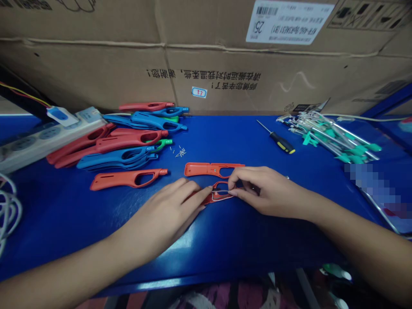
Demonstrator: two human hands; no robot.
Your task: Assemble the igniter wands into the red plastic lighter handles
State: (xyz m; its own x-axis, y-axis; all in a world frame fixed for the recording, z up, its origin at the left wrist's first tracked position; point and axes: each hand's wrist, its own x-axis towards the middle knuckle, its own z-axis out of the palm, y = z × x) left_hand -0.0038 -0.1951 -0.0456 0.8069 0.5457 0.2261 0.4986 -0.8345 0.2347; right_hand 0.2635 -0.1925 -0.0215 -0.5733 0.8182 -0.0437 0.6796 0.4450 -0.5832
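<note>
My left hand (175,204) is closed over the handle end of an orange-red lighter casing half (222,187) on the blue table, covering much of it. A thin pale wire (221,198) loops along the inside of this half. Between thumb and index finger, my right hand (257,189) pinches a stretch of the wire by the trigger opening; the exact grip is partly hidden. Just beyond both hands lies a second orange casing half (201,169), inner side up, its right end behind my right fingers. A whole-looking orange casing (117,179) rests to the left.
Red casings (131,139) and blue casings (119,157) lie piled beside a power strip (41,139). Small screws (180,152) are scattered nearby. A screwdriver (279,140) and metal lighter tubes with green tabs (334,135) lie right. A cardboard box (112,81) stands behind.
</note>
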